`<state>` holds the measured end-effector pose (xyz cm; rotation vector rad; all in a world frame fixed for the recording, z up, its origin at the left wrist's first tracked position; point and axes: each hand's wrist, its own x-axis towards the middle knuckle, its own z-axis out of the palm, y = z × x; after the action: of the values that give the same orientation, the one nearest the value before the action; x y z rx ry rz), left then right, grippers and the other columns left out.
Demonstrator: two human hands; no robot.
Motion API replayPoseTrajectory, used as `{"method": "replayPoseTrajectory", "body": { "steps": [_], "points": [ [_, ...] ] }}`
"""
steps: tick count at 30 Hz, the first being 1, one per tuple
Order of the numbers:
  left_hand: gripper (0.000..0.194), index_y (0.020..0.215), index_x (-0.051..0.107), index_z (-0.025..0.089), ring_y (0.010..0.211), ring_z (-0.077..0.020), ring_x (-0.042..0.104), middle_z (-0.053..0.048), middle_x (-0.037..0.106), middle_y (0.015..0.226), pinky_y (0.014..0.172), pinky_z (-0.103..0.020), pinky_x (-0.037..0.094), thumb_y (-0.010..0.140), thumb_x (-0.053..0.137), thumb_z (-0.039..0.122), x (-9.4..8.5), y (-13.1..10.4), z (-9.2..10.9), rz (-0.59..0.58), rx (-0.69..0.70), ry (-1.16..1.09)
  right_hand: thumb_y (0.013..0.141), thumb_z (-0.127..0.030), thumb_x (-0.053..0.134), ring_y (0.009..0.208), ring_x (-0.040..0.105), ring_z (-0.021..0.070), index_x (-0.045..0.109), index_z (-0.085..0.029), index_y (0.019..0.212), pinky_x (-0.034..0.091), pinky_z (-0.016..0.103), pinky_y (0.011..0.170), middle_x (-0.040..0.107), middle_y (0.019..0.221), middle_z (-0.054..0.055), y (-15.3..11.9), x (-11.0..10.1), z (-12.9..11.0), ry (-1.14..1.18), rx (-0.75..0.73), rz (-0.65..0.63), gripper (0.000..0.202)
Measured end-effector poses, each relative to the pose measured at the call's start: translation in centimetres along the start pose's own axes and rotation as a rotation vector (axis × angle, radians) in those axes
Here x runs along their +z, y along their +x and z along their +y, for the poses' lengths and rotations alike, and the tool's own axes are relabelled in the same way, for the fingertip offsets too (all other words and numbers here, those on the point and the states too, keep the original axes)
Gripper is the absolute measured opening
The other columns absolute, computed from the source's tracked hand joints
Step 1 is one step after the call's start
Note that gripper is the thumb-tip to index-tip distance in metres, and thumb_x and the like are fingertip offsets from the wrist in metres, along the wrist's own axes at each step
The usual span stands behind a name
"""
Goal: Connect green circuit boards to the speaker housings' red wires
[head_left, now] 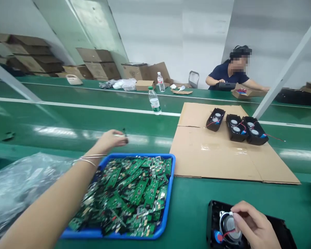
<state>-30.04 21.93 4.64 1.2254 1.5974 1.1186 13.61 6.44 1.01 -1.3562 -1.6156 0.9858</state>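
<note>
My left hand (112, 140) is raised just past the far rim of a blue tray (168, 204). Its fingers pinch a small dark green piece (124, 132), which looks like a circuit board seen edge-on. Heaped in the tray are many green circuit boards (140, 190). At the lower right, my right hand (256, 224) is closed over a black speaker housing (211, 218), fingertips together at the rim of a round speaker (233, 235). A small white bit shows at those fingertips; what they grip is unclear. Beside the speaker lies a blue-wrapped cylindrical part (218, 237) with a red wire.
Several black housings with speakers (255, 131) stand on a flat cardboard sheet (212, 155). Clear plastic bags (23, 190) lie left of the tray. A water bottle (154, 102) stands beyond it. Across the bench a co-worker (223, 74) reaches toward a carton. A slanted white post (285, 69) rises at right.
</note>
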Motion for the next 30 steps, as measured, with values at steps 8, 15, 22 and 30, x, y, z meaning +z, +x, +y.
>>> {"method": "replayPoseTrajectory", "body": {
  "steps": [8, 15, 22, 30],
  "points": [
    [0.053, 0.106, 0.055, 0.014, 0.084, -0.0291, 0.07, -0.01, 0.07, 0.088, 0.06, -0.033, 0.058, 0.059, 0.078, 0.022, 12.3, -15.1, 1.5, -0.249, -0.186, -0.373, 0.091, -0.027, 0.045, 0.049, 0.05, 0.0095, 0.056, -0.021, 0.08, 0.043, 0.018, 0.046, 0.052, 0.064, -0.003, 0.6, 2.5, -1.0, -0.131, -0.359, -0.036, 0.017],
    [0.039, 0.102, 0.06, 0.018, 0.097, -0.0226, 0.066, -0.009, 0.07, 0.107, 0.084, -0.031, 0.053, 0.068, 0.076, 0.025, 18.8, -21.5, 0.0, -0.182, -0.055, -0.406, 0.091, -0.017, 0.041, 0.05, 0.047, 0.0092, 0.051, -0.019, 0.08, 0.038, 0.019, 0.046, 0.051, 0.063, -0.003, 0.0, 3.9, -2.6, -0.166, -0.549, -0.011, 0.015],
    [0.051, 0.115, 0.063, 0.017, 0.1, -0.0266, 0.064, -0.011, 0.069, 0.11, 0.087, -0.034, 0.053, 0.07, 0.075, 0.038, 21.3, -23.6, -0.1, -0.29, -0.072, -0.409, 0.093, -0.013, 0.041, 0.055, 0.049, 0.0105, 0.05, -0.018, 0.086, 0.041, 0.02, 0.051, 0.053, 0.067, -0.001, -0.2, 3.3, -1.9, -0.206, -0.7, 0.072, 0.013],
    [0.046, 0.115, 0.067, 0.024, 0.097, -0.0248, 0.065, -0.009, 0.071, 0.109, 0.085, -0.032, 0.053, 0.073, 0.074, 0.039, 21.2, -23.6, -0.4, -0.494, -0.096, -0.591, 0.093, -0.009, 0.041, 0.056, 0.043, 0.0129, 0.05, -0.016, 0.088, 0.038, 0.024, 0.051, 0.05, 0.063, 0.001, -0.3, 2.4, -1.0, -0.294, -0.82, 0.021, 0.012]
  ]
}}
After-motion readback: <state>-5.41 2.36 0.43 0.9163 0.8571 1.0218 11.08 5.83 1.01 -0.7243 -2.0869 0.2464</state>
